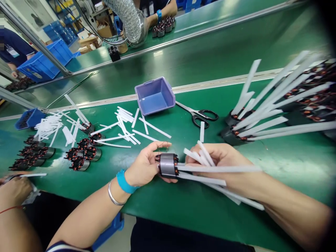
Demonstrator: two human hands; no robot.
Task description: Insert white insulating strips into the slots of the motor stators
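My left hand (pixel 145 164) is closed round a motor stator (pixel 168 165), a grey metal ring with black end pieces and copper windings, lying on its side above the bench. Long white strips (pixel 220 169) stick out of its right end. My right hand (pixel 217 155) is beside that end, fingers pinched on some short white strips (pixel 203 155); the fingertips are partly hidden. A fine wire shows near my left fingers. Another short white strip (pixel 202 131) lies just beyond my right hand. Scissors (pixel 195 113) with black handles rest near the purple bin (pixel 155 96).
Stators with long upright strips (pixel 237 129) stand at the right. Several stators (pixel 84 154) and loose white strips (pixel 128 122) lie to the left. A co-worker's hand (pixel 15 189) holds something at the left edge. A metal rail (pixel 183 91) runs behind; a foil duct (pixel 128 21) hangs beyond.
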